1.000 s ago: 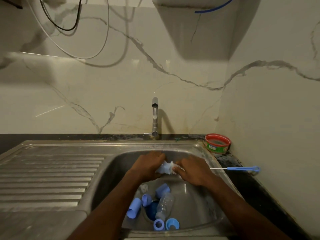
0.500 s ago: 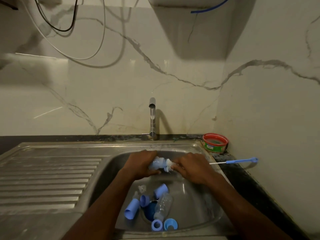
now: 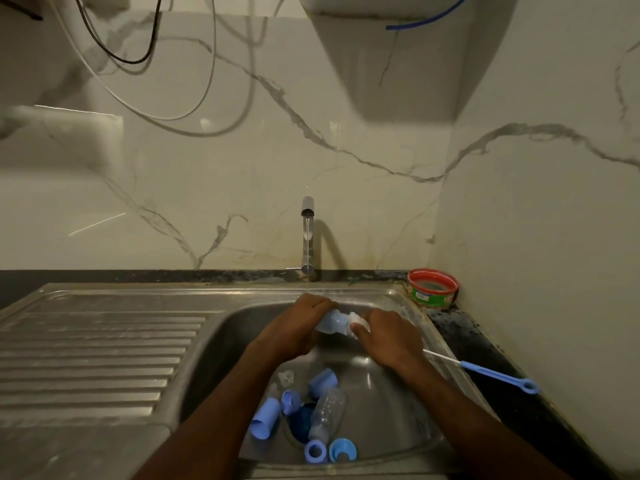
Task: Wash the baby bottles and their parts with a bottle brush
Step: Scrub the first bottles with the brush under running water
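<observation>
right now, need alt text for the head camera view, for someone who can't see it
Over a steel sink, the left hand grips a small clear bottle while the right hand works a blue-handled bottle brush into it, under a thin stream from the tap. Another bottle and blue caps lie in the basin below.

We found the scene dim and yellowish. Glare streaked the marble wall (image 3: pixel 97 223); the tap (image 3: pixel 307 233) cast a soft shadow rightward. Edges bowed, detail slightly soft.
</observation>
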The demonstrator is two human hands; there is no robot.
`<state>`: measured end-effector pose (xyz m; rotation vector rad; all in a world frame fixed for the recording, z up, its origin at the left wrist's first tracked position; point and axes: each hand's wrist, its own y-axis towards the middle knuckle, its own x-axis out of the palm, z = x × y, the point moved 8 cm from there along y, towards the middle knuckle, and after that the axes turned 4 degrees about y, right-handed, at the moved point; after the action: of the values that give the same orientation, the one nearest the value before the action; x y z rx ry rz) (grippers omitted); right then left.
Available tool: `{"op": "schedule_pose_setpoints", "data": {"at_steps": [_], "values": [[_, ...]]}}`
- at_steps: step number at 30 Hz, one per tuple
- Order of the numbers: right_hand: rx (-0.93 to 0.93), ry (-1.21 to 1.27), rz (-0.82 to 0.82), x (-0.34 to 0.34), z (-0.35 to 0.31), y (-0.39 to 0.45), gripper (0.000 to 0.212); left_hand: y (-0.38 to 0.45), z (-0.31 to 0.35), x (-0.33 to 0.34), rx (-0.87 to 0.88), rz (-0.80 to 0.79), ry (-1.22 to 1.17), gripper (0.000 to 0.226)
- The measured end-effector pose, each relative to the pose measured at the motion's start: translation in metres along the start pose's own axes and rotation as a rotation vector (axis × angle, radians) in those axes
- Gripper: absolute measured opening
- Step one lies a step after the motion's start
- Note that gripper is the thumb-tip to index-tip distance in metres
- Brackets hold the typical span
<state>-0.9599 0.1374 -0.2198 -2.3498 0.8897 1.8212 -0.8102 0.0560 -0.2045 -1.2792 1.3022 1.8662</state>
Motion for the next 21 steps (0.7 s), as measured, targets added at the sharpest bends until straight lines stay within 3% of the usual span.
{"op": "schedule_pose_setpoints", "data": {"at_steps": [3, 7, 10, 13, 17, 21], "values": [[-0.021, 0.074, -0.099, 0.004, -0.006, 0.001, 0.042, 0.0, 0.0, -0.015, 0.074, 0.112, 0.132, 0.052], [-0.198, 0.187, -0.188, 0.001, -0.023, -0.008, 0.037, -0.007, -0.008, -0.015, -0.02, 0.177, 0.172, 0.074], [-0.292, 0.078, -0.047, -0.013, -0.033, -0.015, 0.038, -0.008, -0.012, -0.005, -0.066, 0.149, 0.086, 0.062], [-0.206, -0.025, 0.131, -0.029, -0.033, -0.02, 0.044, -0.005, -0.013, 0.002, -0.134, 0.075, 0.01, 0.051], [-0.058, -0.129, 0.036, -0.016, -0.034, -0.017, 0.033, 0.001, -0.01, 0.0, -0.11, 0.068, 0.25, 0.051], [-0.19, -0.111, -0.035, -0.019, -0.043, -0.012, 0.03, 0.002, -0.011, -0.003, -0.051, 0.05, 0.398, 0.053]]}}
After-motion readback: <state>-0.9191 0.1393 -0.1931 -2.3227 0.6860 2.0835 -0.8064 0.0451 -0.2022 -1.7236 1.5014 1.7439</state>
